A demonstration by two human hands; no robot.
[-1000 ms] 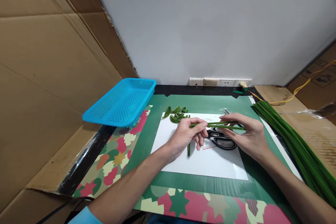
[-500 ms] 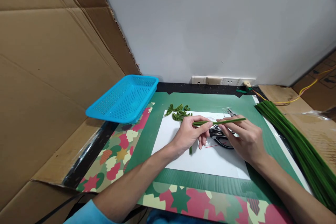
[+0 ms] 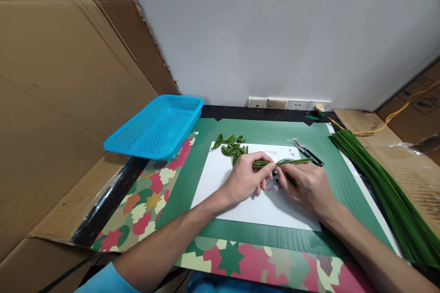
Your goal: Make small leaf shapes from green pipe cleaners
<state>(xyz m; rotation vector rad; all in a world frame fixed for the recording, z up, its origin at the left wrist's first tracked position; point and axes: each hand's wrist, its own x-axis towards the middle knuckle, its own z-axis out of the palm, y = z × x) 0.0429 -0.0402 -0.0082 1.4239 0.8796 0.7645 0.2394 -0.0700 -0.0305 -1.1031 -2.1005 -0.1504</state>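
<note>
Green pipe cleaners [image 3: 297, 161] lie sideways between my two hands above a white sheet [image 3: 268, 213]. My left hand [image 3: 243, 177] pinches them between thumb and fingers, their left part running under its fingers. Close beside it, my right hand [image 3: 307, 185] has thumb and fingertips closed on the same pipe cleaners, whose free end sticks out over its knuckles. Several short bent green pieces [image 3: 233, 149] rest at the sheet's upper left. Black-handled scissors [image 3: 275, 177] are mostly hidden behind my right hand. Thread snips [image 3: 309, 153] lie past that hand.
A blue perforated basket [image 3: 154, 130] stands at the back left. Along the right edge lies a long bundle of green pipe cleaners [image 3: 381, 187]. Wall sockets [image 3: 297, 105] with a plugged-in yellow cable sit behind the green mat [image 3: 275, 127]. Cardboard [image 3: 68, 100] walls the left side.
My right hand has moved left and slightly down, closer to my left hand along the pipe cleaners. It now covers more of the scissors, and the snips show more fully.
</note>
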